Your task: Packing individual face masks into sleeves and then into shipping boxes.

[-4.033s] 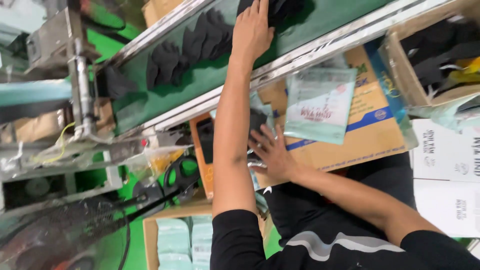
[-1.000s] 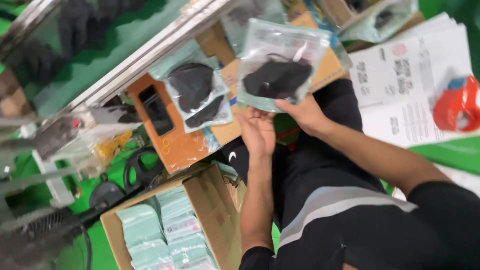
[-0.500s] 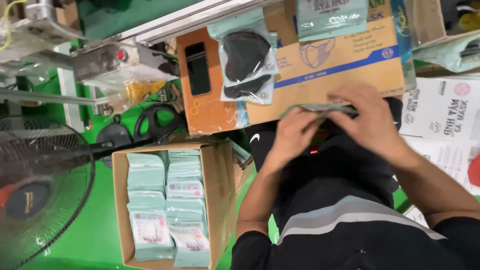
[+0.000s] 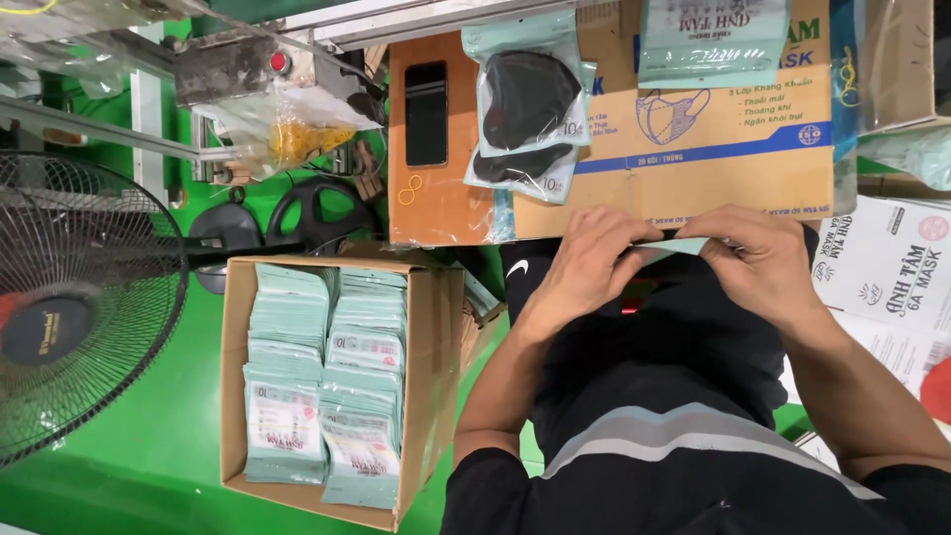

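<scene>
Both my hands pinch one pale green mask pouch (image 4: pixel 684 245), seen edge-on over my lap. My left hand (image 4: pixel 594 258) grips its left end and my right hand (image 4: pixel 758 260) grips its right end. Just beyond them lies a flattened brown cardboard sheet (image 4: pixel 713 159) used as a work surface. Two filled pouches with black masks (image 4: pixel 525 109) rest on it, and an empty pouch (image 4: pixel 713 40) lies farther right. A black phone (image 4: pixel 426 112) lies on the orange board (image 4: pixel 436 203) at the left.
An open cardboard box (image 4: pixel 233 396) full of stacked green pouches stands on the green floor to my left. A black fan (image 4: pixel 79 307) is at the far left. A metal machine frame (image 4: pixel 238 69) with plastic bags is at the back. White printed cartons (image 4: pixel 887 287) lie right.
The view has steadied and tilted down a little. My hands stay together on the pouch, now pinching its two ends; earlier I held it up, face-on, with a black mask inside.
</scene>
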